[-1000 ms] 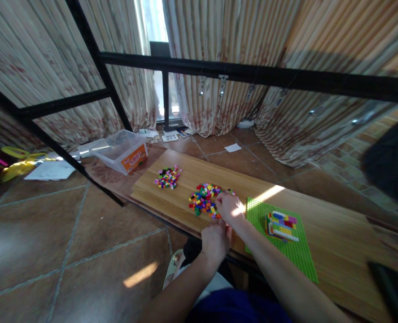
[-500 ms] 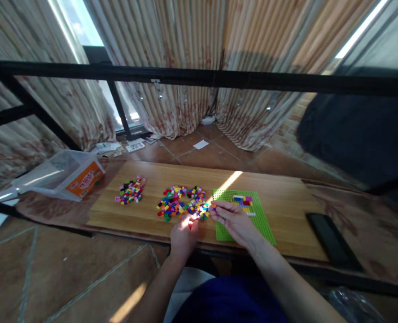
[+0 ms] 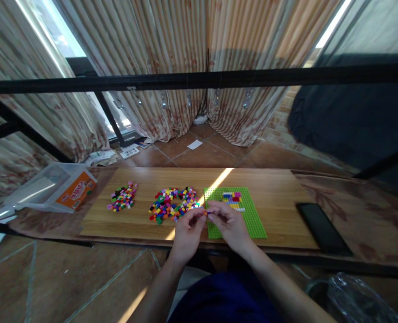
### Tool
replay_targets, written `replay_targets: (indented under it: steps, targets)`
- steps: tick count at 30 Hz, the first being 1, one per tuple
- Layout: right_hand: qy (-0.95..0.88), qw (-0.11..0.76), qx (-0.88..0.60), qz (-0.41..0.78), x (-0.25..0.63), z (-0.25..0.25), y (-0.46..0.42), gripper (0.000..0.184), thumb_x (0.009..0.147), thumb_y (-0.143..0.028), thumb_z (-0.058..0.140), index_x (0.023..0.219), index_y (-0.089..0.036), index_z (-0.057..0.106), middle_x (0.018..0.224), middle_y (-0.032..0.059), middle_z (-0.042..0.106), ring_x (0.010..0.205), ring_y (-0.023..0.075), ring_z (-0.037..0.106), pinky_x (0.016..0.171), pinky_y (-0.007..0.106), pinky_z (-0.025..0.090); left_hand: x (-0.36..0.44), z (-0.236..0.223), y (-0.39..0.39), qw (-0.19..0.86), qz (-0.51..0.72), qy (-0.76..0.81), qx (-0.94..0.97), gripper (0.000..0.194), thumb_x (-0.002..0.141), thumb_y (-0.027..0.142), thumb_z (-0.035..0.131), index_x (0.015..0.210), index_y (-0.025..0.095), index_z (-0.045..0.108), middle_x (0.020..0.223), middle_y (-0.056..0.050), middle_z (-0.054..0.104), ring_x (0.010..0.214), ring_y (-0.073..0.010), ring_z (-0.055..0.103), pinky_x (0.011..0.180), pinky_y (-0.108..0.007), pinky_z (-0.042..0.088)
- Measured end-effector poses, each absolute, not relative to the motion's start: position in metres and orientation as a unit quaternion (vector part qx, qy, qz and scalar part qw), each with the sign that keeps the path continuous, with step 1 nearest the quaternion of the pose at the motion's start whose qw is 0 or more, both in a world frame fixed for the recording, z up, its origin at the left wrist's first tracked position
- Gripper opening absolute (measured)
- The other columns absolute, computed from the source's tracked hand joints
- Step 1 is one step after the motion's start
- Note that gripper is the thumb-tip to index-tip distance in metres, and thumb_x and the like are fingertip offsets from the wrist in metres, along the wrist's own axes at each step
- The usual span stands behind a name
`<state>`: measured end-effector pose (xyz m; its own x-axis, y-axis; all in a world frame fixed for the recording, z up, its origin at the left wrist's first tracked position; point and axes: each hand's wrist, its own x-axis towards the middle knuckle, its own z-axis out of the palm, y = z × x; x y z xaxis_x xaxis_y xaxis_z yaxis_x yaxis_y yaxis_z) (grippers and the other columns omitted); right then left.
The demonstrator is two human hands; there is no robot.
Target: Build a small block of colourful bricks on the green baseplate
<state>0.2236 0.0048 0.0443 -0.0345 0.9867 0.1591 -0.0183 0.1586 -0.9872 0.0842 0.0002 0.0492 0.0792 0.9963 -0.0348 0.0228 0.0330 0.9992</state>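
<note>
- Here, both hands meet over the near edge of the light wooden tabletop, just in front of the flat green studded baseplate.
- The left hand and the right hand have their fingertips drawn together on a tiny orange brick, which is pinched between them above the baseplate's near left corner.
- The fingers of both hands are curled and pressed together around that brick; it is too small to tell which hand carries it.
- A small stack of coloured bricks stands pressed onto the far part of the baseplate.
- Just left of the baseplate lies a big loose heap of mixed coloured bricks, and further left a smaller heap of bricks, well apart from the hands.
- A clear plastic tub with an orange label sits tilted at the tabletop's left end.
- A black phone lies flat to the right of the baseplate.
</note>
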Motion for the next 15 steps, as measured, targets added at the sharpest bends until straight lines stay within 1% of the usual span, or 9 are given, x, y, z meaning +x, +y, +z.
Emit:
replay_targets:
  steps: [2, 5, 11, 15]
  targets:
    - [-0.555, 0.527, -0.445, 0.466, 0.225, 0.044, 0.0, 0.029, 0.079, -0.023, 0.062, 0.108, -0.023, 0.062, 0.085, 0.0008, 0.069, 0.08, 0.0147, 0.064, 0.077, 0.03, 0.051, 0.086, 0.048, -0.002, 0.526, 0.469, 0.489, 0.513, 0.021, 0.079, 0.033, 0.062, 0.09, 0.015, 0.065, 0.081, -0.004, 0.065, 0.072, -0.0144, 0.058, 0.065, -0.024, 0.047]
    - [-0.558, 0.519, -0.452, 0.464, 0.226, 0.039, -0.006, 0.028, 0.079, -0.022, 0.061, 0.107, -0.022, 0.062, 0.081, 0.0003, 0.068, 0.077, 0.0147, 0.063, 0.075, 0.03, 0.05, 0.087, 0.04, -0.009, 0.521, 0.464, 0.508, 0.505, 0.018, 0.079, 0.032, 0.061, 0.084, 0.015, 0.065, 0.072, -0.002, 0.062, 0.065, -0.0128, 0.055, 0.062, -0.024, 0.045]
    - [-0.499, 0.532, -0.474, 0.494, 0.219, 0.029, -0.016, 0.024, 0.076, -0.022, 0.064, 0.1, -0.021, 0.063, 0.073, -0.0013, 0.065, 0.066, 0.0131, 0.06, 0.065, 0.027, 0.049, 0.089, 0.03, -0.02, 0.527, 0.449, 0.524, 0.497, 0.017, 0.077, 0.032, 0.062, 0.074, 0.015, 0.062, 0.063, 0.001, 0.056, 0.059, -0.0111, 0.05, 0.056, -0.022, 0.041]
    - [-0.467, 0.545, -0.475, 0.51, 0.224, 0.03, -0.019, 0.02, 0.074, -0.025, 0.067, 0.093, -0.02, 0.065, 0.07, -0.0012, 0.064, 0.062, 0.0127, 0.058, 0.061, 0.027, 0.049, 0.096, 0.031, -0.022, 0.563, 0.462, 0.524, 0.441, 0.019, 0.075, 0.034, 0.064, 0.075, 0.015, 0.062, 0.06, 0.002, 0.052, 0.054, -0.0094, 0.046, 0.051, -0.021, 0.039]
